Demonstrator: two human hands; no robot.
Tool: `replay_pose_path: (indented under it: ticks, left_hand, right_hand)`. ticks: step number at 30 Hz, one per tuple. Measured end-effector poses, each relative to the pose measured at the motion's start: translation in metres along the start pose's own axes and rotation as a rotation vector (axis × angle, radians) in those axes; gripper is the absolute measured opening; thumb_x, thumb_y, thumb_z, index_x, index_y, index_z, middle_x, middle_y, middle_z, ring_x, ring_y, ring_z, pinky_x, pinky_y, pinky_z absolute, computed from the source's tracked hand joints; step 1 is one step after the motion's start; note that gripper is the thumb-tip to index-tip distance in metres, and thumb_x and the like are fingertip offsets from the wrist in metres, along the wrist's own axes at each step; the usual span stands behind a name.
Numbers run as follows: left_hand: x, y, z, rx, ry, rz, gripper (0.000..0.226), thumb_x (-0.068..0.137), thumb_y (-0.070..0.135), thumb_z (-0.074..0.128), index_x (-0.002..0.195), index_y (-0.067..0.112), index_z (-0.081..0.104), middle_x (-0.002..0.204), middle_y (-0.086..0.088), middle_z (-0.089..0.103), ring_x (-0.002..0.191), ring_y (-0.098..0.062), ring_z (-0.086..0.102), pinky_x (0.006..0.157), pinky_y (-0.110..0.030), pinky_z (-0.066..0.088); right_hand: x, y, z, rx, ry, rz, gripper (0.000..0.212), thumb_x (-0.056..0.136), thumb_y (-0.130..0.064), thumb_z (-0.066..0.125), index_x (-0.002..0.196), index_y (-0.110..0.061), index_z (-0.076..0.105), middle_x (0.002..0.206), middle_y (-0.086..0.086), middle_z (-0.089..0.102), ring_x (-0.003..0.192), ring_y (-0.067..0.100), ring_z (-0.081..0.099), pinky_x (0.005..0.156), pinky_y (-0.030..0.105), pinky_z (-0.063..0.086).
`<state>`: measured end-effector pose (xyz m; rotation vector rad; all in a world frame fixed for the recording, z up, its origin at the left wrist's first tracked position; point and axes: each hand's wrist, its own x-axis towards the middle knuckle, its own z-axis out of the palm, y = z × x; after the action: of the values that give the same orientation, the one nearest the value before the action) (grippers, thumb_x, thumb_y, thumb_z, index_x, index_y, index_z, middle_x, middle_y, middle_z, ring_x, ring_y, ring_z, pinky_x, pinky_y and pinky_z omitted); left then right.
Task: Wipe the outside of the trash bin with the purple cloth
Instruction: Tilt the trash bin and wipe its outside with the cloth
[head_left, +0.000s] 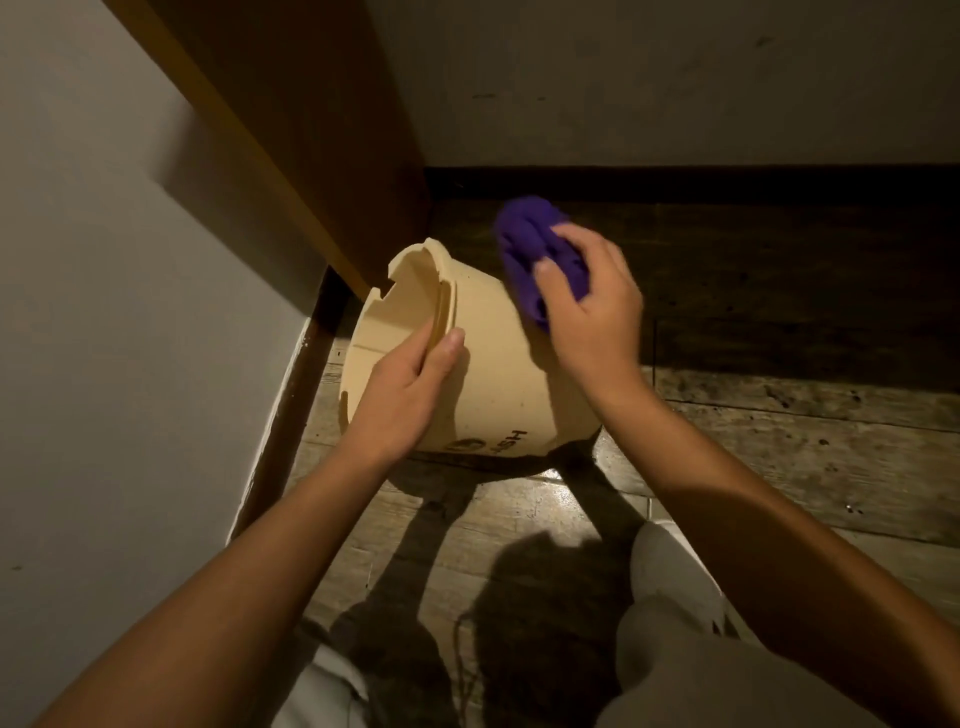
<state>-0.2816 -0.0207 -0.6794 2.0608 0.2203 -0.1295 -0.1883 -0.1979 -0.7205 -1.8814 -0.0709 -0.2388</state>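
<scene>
Kneeling or crouching, as far as the view tells: pale trousers (691, 670) fill the lower right, with a second pale patch at the lower left edge. Two bare forearms reach forward from the bottom corners.

Floor (779, 452): worn wooden planks, lit near the person, dark farther off. Shadows of the arms and body fall across the boards below the bin.

Left hand (402, 400): closed over the bin's rim on its near side. Thumb lies flat on the outer wall; the fingers curl over the edge to the inside and are mostly hidden.

Bin (498, 374): cream plastic, tilted, its open mouth turned up and to the left, its base resting on the floor at the lower right. The rim is notched in several places. Dark lettering runs along the lower outside wall, only partly legible. It stands close to the left wall, just below a wooden panel.

Right hand (592, 306): palm down, fingers bent around the cloth, thumb pressed on top of it. Grip is closed on the fabric.

Cloth (540, 249): purple, bunched, held against the bin's upper right outside wall; a fold sticks out beyond the fingers toward the far floor.

Panel (291, 130): brown wood, slanting from upper left down to the bin.

Walls (93, 312): pale, left and far; a dark skirting runs along the far one.
</scene>
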Motion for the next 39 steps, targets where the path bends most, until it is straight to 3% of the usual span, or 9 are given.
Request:
replay_pose_path:
  ticks: [7,11,14,17,23,28,32,36,39]
  left_hand:
    - [-0.005,-0.001,-0.009,0.081,-0.178,-0.014,0.035,0.109,0.044,0.040,0.133,0.032,0.062,0.110,0.021,0.066,0.102,0.014,0.058,0.085,-0.022,0.042]
    - [-0.007,-0.003,-0.001,0.093,-0.172,-0.007,0.027,0.109,0.046,0.040,0.111,0.033,0.064,0.087,0.012,0.067,0.084,0.007,0.060,0.073,-0.013,0.045]
    - [0.001,-0.001,0.000,0.039,-0.136,0.003,0.026,0.110,0.043,0.038,0.123,0.041,0.061,0.108,0.012,0.073,0.104,-0.002,0.065,0.089,-0.020,0.050]
    - [0.012,0.004,-0.007,-0.004,-0.066,0.011,0.036,0.112,0.042,0.035,0.138,0.034,0.057,0.128,0.005,0.069,0.120,-0.003,0.061,0.098,-0.025,0.047]
    - [0.017,0.004,-0.009,-0.011,-0.002,-0.037,0.047,0.110,0.047,0.034,0.144,0.025,0.057,0.116,0.017,0.065,0.118,-0.012,0.061,0.100,-0.038,0.048]
    - [0.016,0.003,0.001,0.009,0.028,-0.015,0.044,0.109,0.050,0.035,0.137,0.028,0.062,0.108,0.023,0.063,0.106,0.005,0.056,0.082,-0.020,0.041]
    - [0.016,0.002,0.003,-0.048,0.072,-0.017,0.031,0.108,0.046,0.043,0.112,0.028,0.068,0.099,0.012,0.066,0.094,-0.008,0.062,0.079,-0.029,0.046]
    - [0.018,-0.002,-0.006,-0.264,0.088,-0.124,0.027,0.105,0.039,0.048,0.106,0.028,0.073,0.094,0.008,0.078,0.088,-0.013,0.074,0.079,-0.035,0.051]
    - [0.025,-0.004,-0.002,-0.407,0.091,-0.105,0.031,0.110,0.031,0.042,0.125,0.020,0.068,0.116,-0.004,0.077,0.110,-0.020,0.072,0.093,-0.038,0.054]
  right_hand:
    - [0.043,-0.036,0.038,0.073,-0.414,0.264,0.027,0.104,-0.033,0.059,0.130,-0.027,0.061,0.107,-0.017,0.059,0.100,0.002,0.058,0.071,0.016,0.042]
    - [0.003,-0.031,0.040,0.165,-0.213,0.104,0.031,0.099,-0.025,0.063,0.130,-0.027,0.060,0.127,-0.004,0.057,0.109,0.006,0.058,0.083,0.019,0.048]
    - [-0.024,-0.022,0.033,0.191,-0.078,-0.002,0.030,0.088,-0.020,0.069,0.118,-0.022,0.065,0.124,0.002,0.056,0.113,0.016,0.058,0.088,0.018,0.046]
    - [-0.042,-0.013,0.031,-0.001,-0.120,-0.181,0.029,0.081,-0.021,0.071,0.109,-0.016,0.066,0.120,0.007,0.057,0.114,0.024,0.055,0.093,0.028,0.044]
    - [-0.034,0.037,0.024,-0.205,-0.034,-0.114,0.039,0.089,-0.029,0.061,0.126,-0.017,0.059,0.126,0.012,0.058,0.116,0.029,0.055,0.092,0.048,0.050]
    - [-0.034,0.090,0.004,-0.301,0.059,0.250,0.049,0.099,-0.042,0.045,0.143,-0.021,0.052,0.142,0.009,0.053,0.128,0.026,0.050,0.100,0.042,0.046]
    - [-0.023,0.081,-0.001,-0.241,0.059,0.345,0.039,0.099,-0.031,0.055,0.138,-0.022,0.057,0.140,0.005,0.055,0.126,0.024,0.052,0.103,0.043,0.047]
    - [-0.014,0.020,0.007,-0.087,-0.054,0.061,0.037,0.092,-0.033,0.066,0.128,-0.026,0.063,0.121,-0.006,0.059,0.108,0.013,0.057,0.089,0.021,0.046]
    - [-0.037,-0.014,0.033,-0.073,-0.160,-0.176,0.040,0.091,-0.040,0.065,0.129,-0.026,0.062,0.122,-0.001,0.061,0.113,0.014,0.055,0.091,0.020,0.042]
